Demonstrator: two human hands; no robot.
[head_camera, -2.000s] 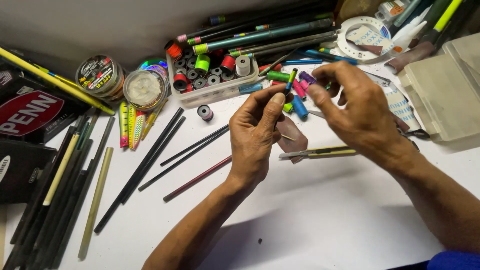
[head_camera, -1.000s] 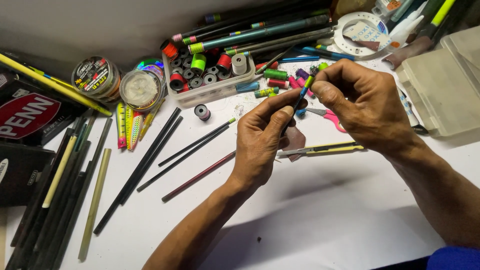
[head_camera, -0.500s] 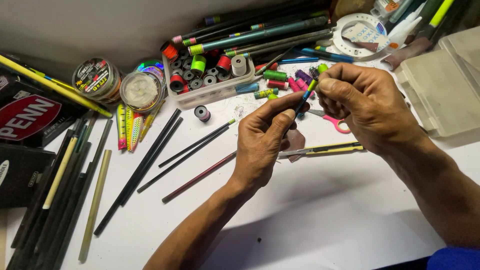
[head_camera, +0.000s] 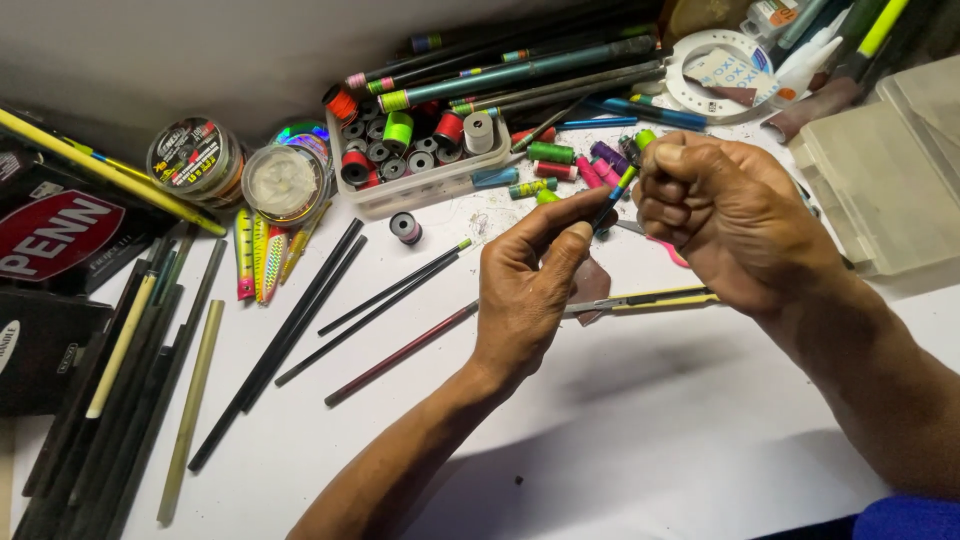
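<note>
Head view gives you the white worktop (head_camera: 640, 440) first: its near half in front of your forearms lies bare, and that is the widest open room you have, while the far edge against the wall and both side edges are crowded. On your left, a bundle of dark rod sections (head_camera: 110, 380) runs off the bottom left corner, cut off by the frame, with dark boxes above it also only partly in view. On your right, a pale plastic compartment box (head_camera: 880, 180) stands near your right wrist and is cut off at the frame's edge. Along the far edge a clear tray of thread spools (head_camera: 420, 160) sits below a stack of long rod blanks. Loose thin rods (head_camera: 330, 300) fan out left of your left hand (head_camera: 525, 290). That hand pinches the lower end of a slim rod piece with blue and green bands (head_camera: 620, 190) between thumb and forefinger; your right hand (head_camera: 720, 220) is clenched round its upper end, above the far-centre worktop. How the right fingers lie on it is hidden by your knuckles. A yellow-handled tool (head_camera: 650, 300) lies just under both hands, partly covered.
</note>
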